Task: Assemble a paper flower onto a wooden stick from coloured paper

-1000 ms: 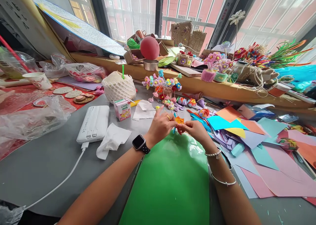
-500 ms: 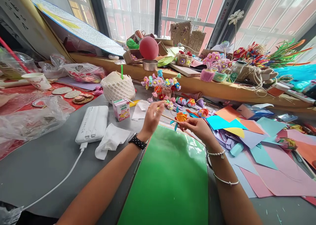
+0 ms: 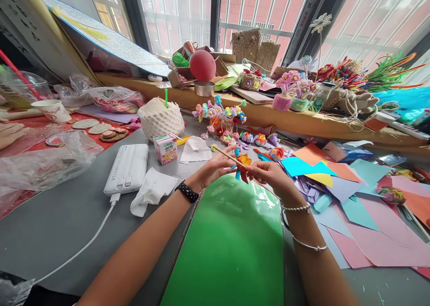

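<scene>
Above the far end of a green board (image 3: 231,252), my right hand (image 3: 267,174) pinches a thin wooden stick (image 3: 225,153) by its right end. The stick slants up to the left. Right at those fingertips is an orange paper flower (image 3: 244,160) with blue and dark red strips around it. My left hand (image 3: 213,169) is open, palm partly up, its fingers stretched under the stick toward the blue strip (image 3: 237,174). Whether those fingertips touch the strip or the stick I cannot tell.
Coloured paper sheets (image 3: 372,221) lie to the right. On the left are a white power bank (image 3: 126,169), tissue (image 3: 151,191) and a drink carton (image 3: 165,149). A coconut (image 3: 160,120) stands behind. Another person's hand (image 3: 11,135) shows at the far left edge.
My left hand has come down off the stick's left end and opened beneath it. The flower has turned, showing more strips. Another person's hand has entered at the left.
</scene>
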The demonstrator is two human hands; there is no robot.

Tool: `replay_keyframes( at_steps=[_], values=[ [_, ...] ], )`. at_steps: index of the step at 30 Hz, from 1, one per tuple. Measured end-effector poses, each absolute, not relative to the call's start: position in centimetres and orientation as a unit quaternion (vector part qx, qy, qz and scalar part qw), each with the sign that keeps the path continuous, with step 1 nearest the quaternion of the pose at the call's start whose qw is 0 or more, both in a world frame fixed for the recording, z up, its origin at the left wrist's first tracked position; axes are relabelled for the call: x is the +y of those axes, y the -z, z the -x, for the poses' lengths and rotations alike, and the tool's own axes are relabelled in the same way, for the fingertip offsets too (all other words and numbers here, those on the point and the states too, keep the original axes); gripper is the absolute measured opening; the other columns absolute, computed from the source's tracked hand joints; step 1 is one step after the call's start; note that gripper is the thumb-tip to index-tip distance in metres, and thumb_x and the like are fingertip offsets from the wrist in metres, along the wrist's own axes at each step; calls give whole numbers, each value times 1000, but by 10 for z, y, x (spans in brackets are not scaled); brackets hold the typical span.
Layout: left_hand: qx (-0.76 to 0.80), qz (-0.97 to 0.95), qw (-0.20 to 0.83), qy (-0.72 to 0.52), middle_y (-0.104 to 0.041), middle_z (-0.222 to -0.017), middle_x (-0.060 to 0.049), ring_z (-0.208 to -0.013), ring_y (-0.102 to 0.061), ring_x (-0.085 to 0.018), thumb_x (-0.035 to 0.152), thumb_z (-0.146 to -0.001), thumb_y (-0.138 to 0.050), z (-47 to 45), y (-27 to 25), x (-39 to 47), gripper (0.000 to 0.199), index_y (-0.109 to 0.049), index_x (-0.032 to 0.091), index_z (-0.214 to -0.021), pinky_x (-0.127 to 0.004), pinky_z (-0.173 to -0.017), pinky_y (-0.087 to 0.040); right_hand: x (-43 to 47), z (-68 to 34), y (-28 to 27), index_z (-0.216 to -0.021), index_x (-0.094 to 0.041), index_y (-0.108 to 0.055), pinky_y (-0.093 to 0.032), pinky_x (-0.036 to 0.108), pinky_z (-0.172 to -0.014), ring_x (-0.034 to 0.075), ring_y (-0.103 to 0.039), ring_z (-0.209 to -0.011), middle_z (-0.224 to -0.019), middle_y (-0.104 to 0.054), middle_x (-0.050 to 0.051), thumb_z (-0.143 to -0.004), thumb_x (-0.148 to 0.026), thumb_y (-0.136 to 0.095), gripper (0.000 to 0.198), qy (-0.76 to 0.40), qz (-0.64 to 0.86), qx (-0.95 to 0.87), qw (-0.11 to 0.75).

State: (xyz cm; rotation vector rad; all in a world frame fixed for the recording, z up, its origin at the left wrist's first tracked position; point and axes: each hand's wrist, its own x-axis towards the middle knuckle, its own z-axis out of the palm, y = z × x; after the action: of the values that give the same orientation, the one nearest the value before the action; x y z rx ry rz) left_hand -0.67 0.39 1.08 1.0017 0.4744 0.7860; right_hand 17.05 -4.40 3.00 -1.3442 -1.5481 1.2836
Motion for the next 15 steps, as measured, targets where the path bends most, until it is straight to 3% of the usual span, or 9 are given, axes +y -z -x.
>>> replay_keyframes(
  at_steps=[6,15],
  values=[
    [259,-507,759,-317,-56,-103,-8,-95,-54,-19,16,-65,-63,8,-13,3,74,-27,24,-129,-33,-84,-40,-44,-169,-30,-57,-15,-55,-22,21,-43,6,-33,-46,-55,-55,-1,-68,-45,-58,33,-505,507,-605,349],
    [299,-529,723,-328,-57,-99,-8,-79,-59,-15,23,-64,-66,6,-10,4,64,-37,23,-121,-28,-69,-48,-38,-171,-18,-57,-15,-58,-32,23,-51,11,-48,-55,-59,-59,1,-67,-45,-60,31,-446,517,-627,376]
  ],
)
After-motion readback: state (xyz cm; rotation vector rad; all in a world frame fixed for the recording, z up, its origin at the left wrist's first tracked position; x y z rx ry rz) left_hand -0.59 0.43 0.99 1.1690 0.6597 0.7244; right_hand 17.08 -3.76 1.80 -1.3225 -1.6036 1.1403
